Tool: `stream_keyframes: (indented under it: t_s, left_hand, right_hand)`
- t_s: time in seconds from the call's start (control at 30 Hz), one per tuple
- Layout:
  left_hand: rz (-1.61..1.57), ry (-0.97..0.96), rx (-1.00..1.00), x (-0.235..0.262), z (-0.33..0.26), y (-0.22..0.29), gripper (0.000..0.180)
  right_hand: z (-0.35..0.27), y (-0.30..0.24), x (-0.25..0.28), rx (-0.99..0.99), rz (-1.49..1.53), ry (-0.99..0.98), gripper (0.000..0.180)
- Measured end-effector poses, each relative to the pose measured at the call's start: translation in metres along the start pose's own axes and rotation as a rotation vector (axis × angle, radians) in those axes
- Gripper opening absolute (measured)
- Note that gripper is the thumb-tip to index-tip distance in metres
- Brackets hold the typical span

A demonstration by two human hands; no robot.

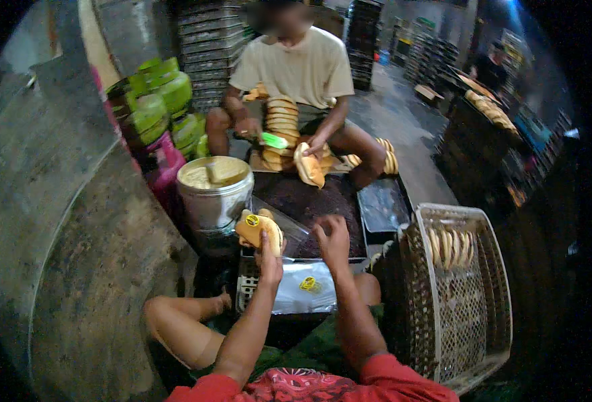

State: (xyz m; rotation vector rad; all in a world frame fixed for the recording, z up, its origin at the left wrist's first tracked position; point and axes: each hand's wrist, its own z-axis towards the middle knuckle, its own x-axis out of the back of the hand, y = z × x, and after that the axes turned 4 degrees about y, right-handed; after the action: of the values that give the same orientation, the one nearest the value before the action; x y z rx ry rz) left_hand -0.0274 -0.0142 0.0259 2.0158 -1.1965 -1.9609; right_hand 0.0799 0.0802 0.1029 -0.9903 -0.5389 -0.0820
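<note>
My left hand is closed round a split bread bun in clear plastic with a round yellow mark. A strip of the clear plastic bag stretches from the bun toward my right hand. The right fingers are bent into a pinch at the end of that plastic; the exact contact is hard to see. Below both hands lies a stack of clear bags with a yellow print. A dark, crumb-covered tray spreads beyond my hands.
Opposite, a person holds a bun and a green spreading tool beside stacked buns. A white bucket of cream-coloured spread stands left. At right is a plastic crate with a row of buns; green gas cylinders stand behind.
</note>
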Motion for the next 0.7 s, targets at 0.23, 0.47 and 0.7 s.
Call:
stream_keyframes:
  t_s: [0.23, 0.47, 0.7]
  left_hand:
    - [0.725, -0.721, 0.131, -0.029, -0.017, 0.001, 0.056]
    - [2.18, -0.905, -0.403, 0.06, 0.015, 0.018, 0.041]
    - [2.09, -0.914, -0.381, 0.059, 0.032, 0.014, 0.024]
  right_hand:
    - [0.122, -0.019, 0.105, -0.13, -0.081, -0.605, 0.051]
    - [0.176, 0.097, 0.365, -0.096, -0.141, 0.493, 0.049]
    - [0.074, 0.241, 0.453, -0.564, -0.914, 0.893, 0.058]
